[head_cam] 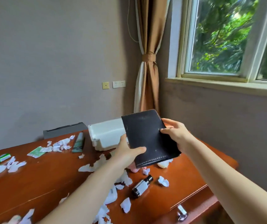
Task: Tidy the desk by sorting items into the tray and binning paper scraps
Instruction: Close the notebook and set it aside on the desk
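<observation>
**Black wallet held in both hands, above the desk in front of the tray**

- Text/labels: nothing legible. The small bottle [142, 186] has a white label and black cap, print too blurred to read. Same for the green tube [78, 142] and the green-and-white packet [35, 151]. Wallet face is plain, with light stitching along its lower edge.
- Left hand [127, 151]: thumb lies flat across the front of the black wallet [149, 136] at its lower left corner. The other fingers are behind the wallet, hidden. It grips that corner.
- Right hand [177, 135]: thumb presses the front face at the right edge, fingers curl round behind the upper right edge. Pinch grip.
- Wallet: off the surface, tilted, closed, covering the right end of the white tray [106, 135] in this view. Can't tell whether it touches the tray.
- Tray sits at the back of the desk [48, 177], near the wall.
- Paper scraps [60, 144] are scattered over the desk: by the tube, under both forearms, around the bottle.
- Bottle lies on its side near the front edge.
</observation>
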`<state>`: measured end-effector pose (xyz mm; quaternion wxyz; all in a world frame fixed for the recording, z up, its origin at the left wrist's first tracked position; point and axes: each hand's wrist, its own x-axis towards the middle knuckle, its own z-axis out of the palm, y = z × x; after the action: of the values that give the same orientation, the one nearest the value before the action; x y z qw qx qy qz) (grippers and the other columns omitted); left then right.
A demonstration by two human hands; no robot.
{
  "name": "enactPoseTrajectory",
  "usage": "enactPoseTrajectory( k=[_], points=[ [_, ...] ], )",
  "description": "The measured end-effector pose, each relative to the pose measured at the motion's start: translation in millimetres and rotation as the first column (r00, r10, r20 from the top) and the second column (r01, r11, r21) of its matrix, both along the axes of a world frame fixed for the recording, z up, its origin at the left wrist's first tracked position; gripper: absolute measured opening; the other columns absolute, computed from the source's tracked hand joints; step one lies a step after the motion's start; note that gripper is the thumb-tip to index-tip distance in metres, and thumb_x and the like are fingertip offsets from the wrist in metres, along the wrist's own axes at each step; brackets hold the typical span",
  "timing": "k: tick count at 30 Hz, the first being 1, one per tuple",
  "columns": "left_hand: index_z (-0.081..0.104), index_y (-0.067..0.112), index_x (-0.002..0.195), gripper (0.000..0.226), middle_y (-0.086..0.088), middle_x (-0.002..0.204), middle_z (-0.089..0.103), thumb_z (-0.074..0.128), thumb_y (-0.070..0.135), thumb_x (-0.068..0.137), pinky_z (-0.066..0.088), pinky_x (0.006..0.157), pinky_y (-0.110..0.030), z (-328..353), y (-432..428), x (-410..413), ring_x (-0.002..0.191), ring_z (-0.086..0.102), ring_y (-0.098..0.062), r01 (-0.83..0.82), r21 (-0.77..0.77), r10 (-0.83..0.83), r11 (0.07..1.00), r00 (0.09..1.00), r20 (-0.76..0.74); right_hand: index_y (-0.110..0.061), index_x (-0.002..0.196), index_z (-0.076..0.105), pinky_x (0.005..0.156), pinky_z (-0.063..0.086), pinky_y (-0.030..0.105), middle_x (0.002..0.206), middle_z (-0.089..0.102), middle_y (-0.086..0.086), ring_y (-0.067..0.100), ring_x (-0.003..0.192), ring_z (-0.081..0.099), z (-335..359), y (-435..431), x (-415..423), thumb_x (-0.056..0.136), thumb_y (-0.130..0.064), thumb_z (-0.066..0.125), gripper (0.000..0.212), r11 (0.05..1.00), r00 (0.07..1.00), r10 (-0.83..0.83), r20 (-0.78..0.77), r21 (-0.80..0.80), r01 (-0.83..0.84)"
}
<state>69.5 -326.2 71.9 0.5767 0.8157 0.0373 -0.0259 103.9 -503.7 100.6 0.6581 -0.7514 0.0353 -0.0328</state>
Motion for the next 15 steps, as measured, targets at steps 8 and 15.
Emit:
enactPoseTrajectory(
  k=[8,15],
  points=[
    [0.005,0.032,0.15,0.086,0.002,0.158,0.014,0.063,0.034,0.088,0.036,0.109,-0.041,-33,-92,40,0.144,0.024,-0.023,0.128,0.337,-0.181,0.933,0.975,0.13,-0.022,0.122,0.061,0.071,0.054,0.031,0.087,0.066,0.001,0.022,0.078,0.064,-2,-99,28,0.087,0.009,0.047,0.049,0.989,0.997,-0.029,0.071,-0.142,0.039],
    [0.001,0.034,0.151,0.077,0.002,0.161,-0.004,0.049,0.049,0.092,0.016,0.117,-0.048,-59,-147,79,0.148,-0.002,-0.028,0.264,0.689,-0.429,0.675,0.9,0.076,-0.024,0.122,0.062,0.069,0.056,0.033,0.097,0.068,0.004,0.021,0.083,0.066,-21,-157,67,0.089,0.008,0.044,0.05,0.968,0.999,-0.033,-0.033,-0.249,0.024]
  ],
)
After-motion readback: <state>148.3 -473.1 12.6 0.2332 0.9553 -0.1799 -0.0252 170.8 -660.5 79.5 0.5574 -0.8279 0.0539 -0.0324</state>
